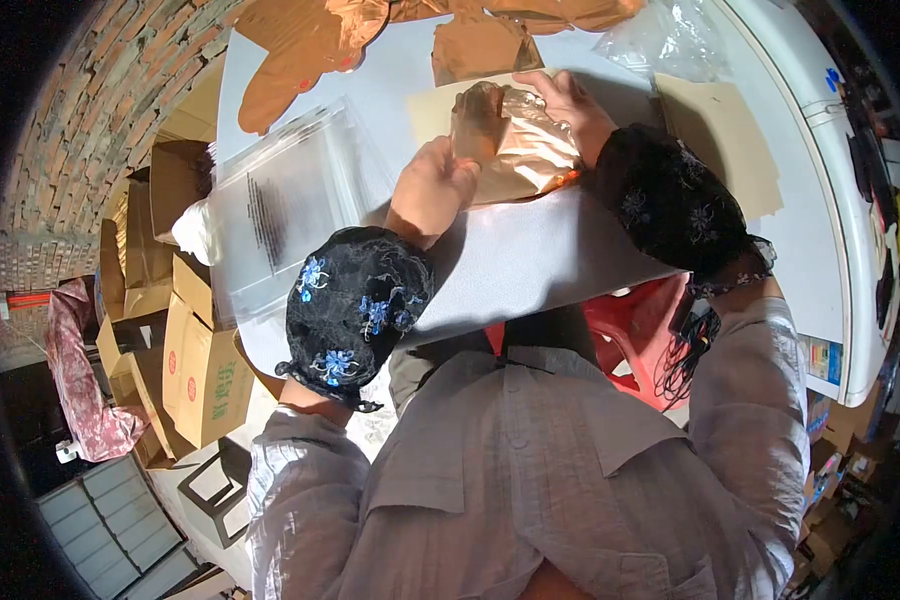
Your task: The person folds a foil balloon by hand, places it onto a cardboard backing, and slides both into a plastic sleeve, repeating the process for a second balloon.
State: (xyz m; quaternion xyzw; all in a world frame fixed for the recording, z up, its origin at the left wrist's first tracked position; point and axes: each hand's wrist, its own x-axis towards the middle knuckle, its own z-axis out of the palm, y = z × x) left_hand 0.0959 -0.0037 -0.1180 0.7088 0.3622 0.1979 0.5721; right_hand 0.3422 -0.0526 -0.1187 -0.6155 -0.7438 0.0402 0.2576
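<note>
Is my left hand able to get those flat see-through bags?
Probably yes: nothing seems to lie on the flat see-through bags, though your left hand is holding shiny foil.

We are looking down on a pale grey table point(530, 245). At nine o'clock clear plastic bags point(295, 200) are lying stacked; copper-coloured foil point(310, 60) is stretching from ten to one, crumpled plastic point(675, 45) is resting past one, and we are finding a tan sheet point(725, 145) towards three.

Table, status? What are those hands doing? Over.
Left hand holding copper-coloured foil, left side. Right hand at far right edge. Beige sheet underneath. Plastic packets off left, seemingly clear.
</note>
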